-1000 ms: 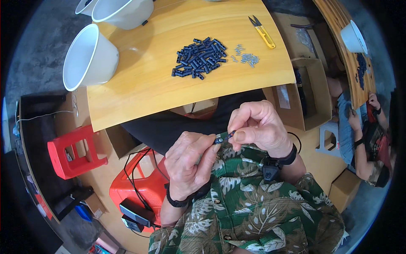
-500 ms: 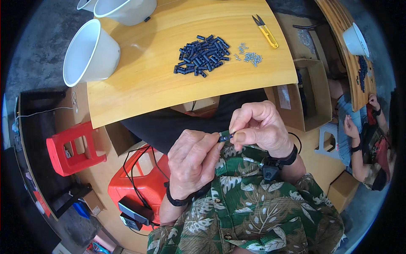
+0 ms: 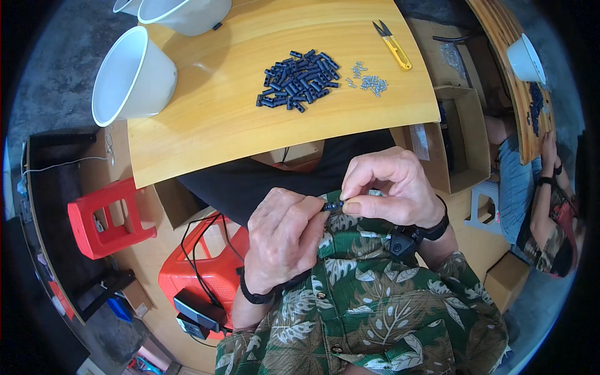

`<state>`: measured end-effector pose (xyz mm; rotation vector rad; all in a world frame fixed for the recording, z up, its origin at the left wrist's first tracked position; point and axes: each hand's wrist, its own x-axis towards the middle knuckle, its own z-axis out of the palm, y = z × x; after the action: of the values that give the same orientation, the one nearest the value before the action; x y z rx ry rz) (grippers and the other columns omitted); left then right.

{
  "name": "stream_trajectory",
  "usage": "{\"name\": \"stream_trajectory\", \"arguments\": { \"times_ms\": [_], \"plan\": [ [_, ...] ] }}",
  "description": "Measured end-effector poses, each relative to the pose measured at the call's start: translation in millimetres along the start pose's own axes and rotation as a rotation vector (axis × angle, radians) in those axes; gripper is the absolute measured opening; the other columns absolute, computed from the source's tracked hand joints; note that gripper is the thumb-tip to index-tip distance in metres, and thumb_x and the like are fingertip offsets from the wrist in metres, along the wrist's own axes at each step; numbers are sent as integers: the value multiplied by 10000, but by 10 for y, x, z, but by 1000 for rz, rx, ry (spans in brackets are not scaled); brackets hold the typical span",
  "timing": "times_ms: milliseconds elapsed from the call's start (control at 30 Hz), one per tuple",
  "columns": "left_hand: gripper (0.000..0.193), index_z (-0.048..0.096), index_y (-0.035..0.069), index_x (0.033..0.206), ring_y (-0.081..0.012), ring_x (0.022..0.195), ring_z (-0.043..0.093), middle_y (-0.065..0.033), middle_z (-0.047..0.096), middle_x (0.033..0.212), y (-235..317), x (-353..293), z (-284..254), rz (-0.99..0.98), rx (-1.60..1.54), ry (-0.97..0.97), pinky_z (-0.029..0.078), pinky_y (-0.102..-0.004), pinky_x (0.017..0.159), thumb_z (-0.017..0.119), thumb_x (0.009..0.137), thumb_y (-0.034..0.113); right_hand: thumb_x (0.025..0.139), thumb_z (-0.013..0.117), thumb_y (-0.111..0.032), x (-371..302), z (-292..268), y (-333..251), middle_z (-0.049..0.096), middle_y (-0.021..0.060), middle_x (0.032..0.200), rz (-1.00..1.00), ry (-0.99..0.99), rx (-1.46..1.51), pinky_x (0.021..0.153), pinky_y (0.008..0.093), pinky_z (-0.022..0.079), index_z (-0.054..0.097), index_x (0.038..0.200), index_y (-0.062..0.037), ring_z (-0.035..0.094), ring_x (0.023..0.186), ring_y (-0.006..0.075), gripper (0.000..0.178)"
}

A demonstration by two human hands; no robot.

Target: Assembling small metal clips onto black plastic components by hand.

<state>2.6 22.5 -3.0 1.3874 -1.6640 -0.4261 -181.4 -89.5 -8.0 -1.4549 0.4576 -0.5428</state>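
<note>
Close in front of my chest, both hands meet at a small black plastic tube-like part (image 3: pixel 333 205). My left hand (image 3: pixel 284 234) grips its left end between thumb and fingertips. My right hand (image 3: pixel 390 190) is closed in a pinch at the part's right end; whether something smaller sits between those fingertips is hidden. On the yellow wooden table (image 3: pixel 206 137) ahead lies a heap of similar black parts (image 3: pixel 297 81). Just right of it are tiny silvery metal pieces (image 3: pixel 374 85), apparently small springs. Yellow-handled thread snips (image 3: pixel 395 49) lie beyond them, blades pointing away.
White buckets (image 3: pixel 134 78) stand at the table's left. A red stool (image 3: pixel 112 219) is at left, another (image 3: pixel 206 256) beside me with cables and a black device (image 3: pixel 200 310). An open cardboard box (image 3: pixel 465 137) sits right. Another person (image 3: pixel 544 206) works at a far-right table.
My right fingers have shifted slightly at the part's end, showing more of it between my hands. The other person's hand has moved up to their table's edge.
</note>
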Motion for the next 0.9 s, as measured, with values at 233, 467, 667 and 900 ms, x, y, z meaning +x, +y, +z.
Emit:
{"name": "stream_trajectory", "arguments": {
  "times_ms": [233, 467, 667, 900],
  "plan": [
    [256, 632, 3, 908, -281, 635, 591, -106, 603, 741, -23, 11, -39, -50, -68, -57, 477, -357, 568, 744, 687, -60, 788, 768, -28, 14, 19, 139, 676, 46, 764, -137, 11, -24, 575, 244, 465, 679, 838, -21, 637, 669, 110, 103],
    [237, 629, 16, 899, -281, 625, 595, -99, 601, 719, -60, 9, -26, -99, -177, -94, 480, -362, 560, 746, 705, -54, 780, 765, -9, 15, 37, 150, 678, 69, 788, -186, -15, -66, 600, 261, 486, 686, 851, -21, 660, 695, 156, 107],
    [228, 631, 10, 897, -280, 640, 611, -102, 621, 731, -10, -15, 37, -116, -163, -60, 490, -355, 570, 752, 713, -49, 792, 765, -18, -26, 64, 201, 684, 68, 804, -149, -2, -33, 608, 247, 499, 687, 862, -11, 663, 714, 134, 105],
    [241, 644, 11, 913, -274, 651, 629, -105, 645, 750, 38, -31, 56, -103, -133, -7, 501, -354, 587, 757, 713, -62, 872, 720, -54, -106, 68, 212, 675, 41, 814, 151, 32, 356, 603, 204, 495, 682, 888, 5, 638, 676, 86, 73]
  ]
}}
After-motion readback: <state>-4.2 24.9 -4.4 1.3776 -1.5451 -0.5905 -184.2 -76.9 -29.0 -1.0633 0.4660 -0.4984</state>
